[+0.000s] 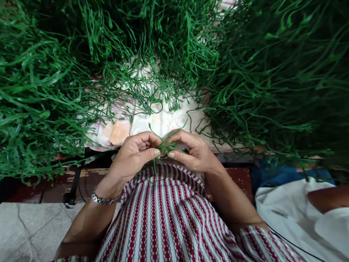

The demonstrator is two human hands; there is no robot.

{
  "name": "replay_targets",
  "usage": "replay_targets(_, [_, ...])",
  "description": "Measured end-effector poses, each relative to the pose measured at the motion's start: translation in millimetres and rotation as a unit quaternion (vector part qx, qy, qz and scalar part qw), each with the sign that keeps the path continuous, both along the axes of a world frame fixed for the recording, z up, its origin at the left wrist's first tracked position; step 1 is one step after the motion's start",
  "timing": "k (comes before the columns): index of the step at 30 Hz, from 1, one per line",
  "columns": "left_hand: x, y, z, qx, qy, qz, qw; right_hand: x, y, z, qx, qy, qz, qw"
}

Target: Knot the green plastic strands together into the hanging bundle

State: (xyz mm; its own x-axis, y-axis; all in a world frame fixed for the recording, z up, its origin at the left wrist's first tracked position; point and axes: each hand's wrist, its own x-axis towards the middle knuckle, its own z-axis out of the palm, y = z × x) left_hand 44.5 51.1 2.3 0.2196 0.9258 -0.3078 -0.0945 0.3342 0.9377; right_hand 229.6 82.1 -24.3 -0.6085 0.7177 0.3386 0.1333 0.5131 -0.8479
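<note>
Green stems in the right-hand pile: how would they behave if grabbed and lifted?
The stems would probably flex rather than stay rigid, since they are thin and many curve. A grabbed clump would likely bring neighbours along, as they overlap and tangle. Each one looks light, judging by how slender it is; I can't tell how slippery they are.

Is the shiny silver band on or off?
On: the silver band wraps around the left wrist.
</note>
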Motion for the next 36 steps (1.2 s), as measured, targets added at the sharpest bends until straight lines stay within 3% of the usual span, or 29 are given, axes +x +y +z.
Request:
replay_targets(12, [0,-3,-0.6,0.069,0.147,-0.018,0.987,-3,-6,0.0,0.036,-0.026,-0.027,0.999])
replay_targets(16, [0,-3,-2.5,0.079,0.136,-0.037,0.987,-6,-5,-0.6,0.062,-0.013,0.016,0.998])
replay_targets(20, [-2,-2,-3.1,0.060,0.122,-0.059,0.989,-7,-4,-2.0,0.138,-0.065,-0.019,0.988])
replay_targets(23, [-2,-3,-4.1,0.059,0.115,-0.036,0.991,-8,-5,-3.8,0.171,-0.099,-0.043,0.979])
replay_targets(28, [1,-6,-2.5,0.110,0.163,0.028,0.980,-14,-8,-7.5,0.160,-0.067,-0.044,0.984])
replay_targets(32, [-1,-5,2.4,0.142,0.198,-0.021,0.970,-18,-12,-7.2,0.123,-0.044,-0.030,0.991])
replay_targets(36, [-9,-4,9.0,0.168,0.211,-0.083,0.959,-18,-17,-2.1,0.106,-0.082,-0.006,0.991])
